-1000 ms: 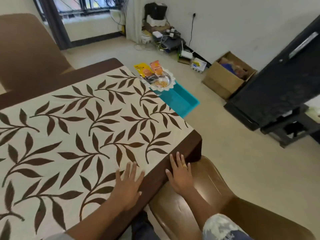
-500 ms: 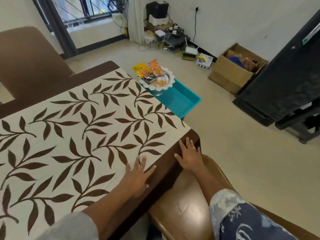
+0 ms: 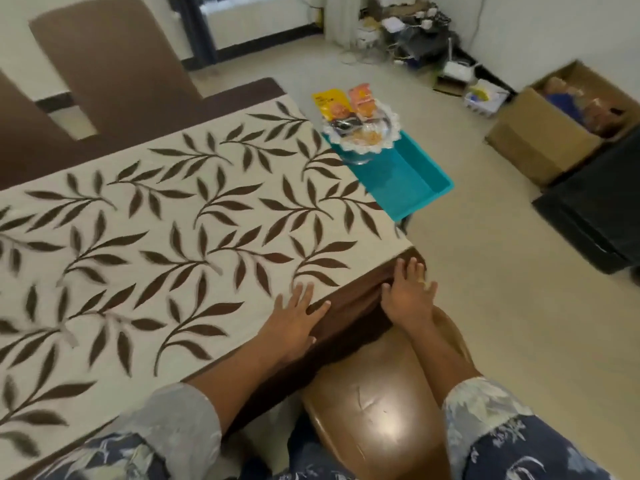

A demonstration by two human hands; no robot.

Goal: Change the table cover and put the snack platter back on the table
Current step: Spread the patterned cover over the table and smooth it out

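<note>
Nearest, a glossy brown chair back (image 3: 381, 420) sits between the person's patterned sleeves. Just beyond it, both hands lie flat with fingers spread and grip nothing. The left hand (image 3: 298, 315) presses the cream table cover with brown leaf print (image 3: 180, 237) at the near edge of the desk, which is hidden beneath the cloth. The right hand (image 3: 408, 296) rests on the cover's plain brown border (image 3: 349, 323) where it drapes over the corner.

The step looks like smoothing and squaring this corner. It would go best with palms flat, stroking from the middle outward, then easing the border down so it hangs evenly.

Farther off, the glass snack platter with a white scalloped rim (image 3: 362, 133), holding packets, stands off the desk on a turquoise plastic tray (image 3: 408, 178) just beside the far edge. It likely needs both hands under it when carried back. An open cardboard box (image 3: 540, 147) sits on the floor beyond.
</note>
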